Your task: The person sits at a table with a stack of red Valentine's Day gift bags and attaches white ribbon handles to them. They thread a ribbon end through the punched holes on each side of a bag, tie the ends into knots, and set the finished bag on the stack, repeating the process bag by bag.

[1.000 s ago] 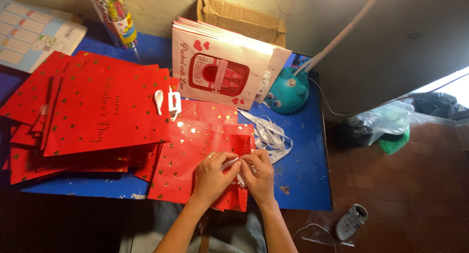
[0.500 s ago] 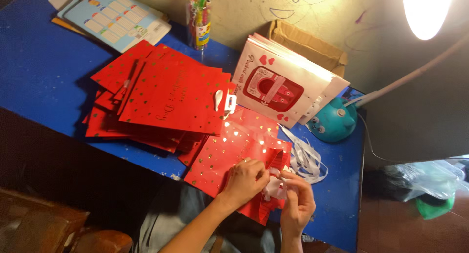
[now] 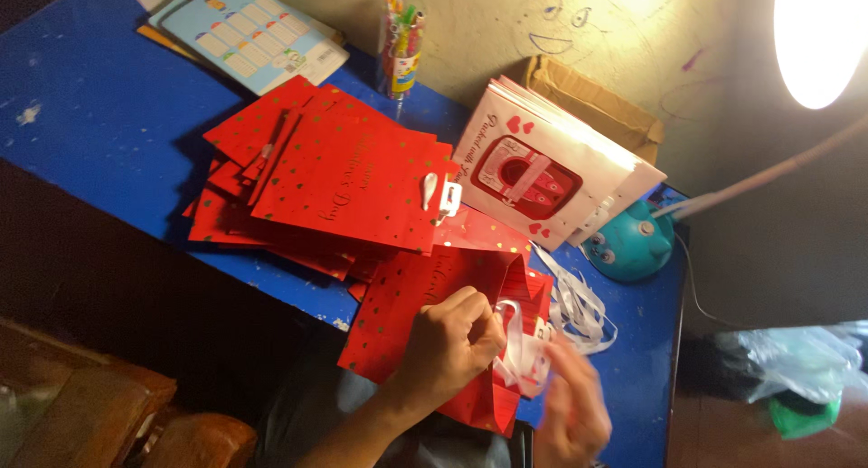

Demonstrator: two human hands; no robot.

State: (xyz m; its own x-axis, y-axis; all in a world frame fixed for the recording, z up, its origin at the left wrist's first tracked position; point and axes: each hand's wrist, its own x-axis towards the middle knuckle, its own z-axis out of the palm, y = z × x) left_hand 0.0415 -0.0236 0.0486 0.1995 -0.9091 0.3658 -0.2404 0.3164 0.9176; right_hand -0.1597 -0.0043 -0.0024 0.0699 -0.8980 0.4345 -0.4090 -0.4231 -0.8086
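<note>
Both hands [image 3: 452,341] thread glossy ribbon [image 3: 523,350].

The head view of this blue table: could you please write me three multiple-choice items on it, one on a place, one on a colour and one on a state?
1. Where does the clear cup of pens stand?
A. at the table's far edge, by the wall
B. on the stack of red paper bags
C. beside the lamp base

2. What colour is the lamp base?
A. red
B. teal
C. yellow

3. What is the left hand doing?
A. lying flat on bare table
B. holding a pen
C. closed at the top of a red paper bag, at its white ribbon handle

Answers: 1 A, the cup stands against the wall behind the red stack; 2 B, the rounded base is teal; 3 C, the fingers curl at the bag's top edge beside the ribbon, while the right hand is blurred.
</note>
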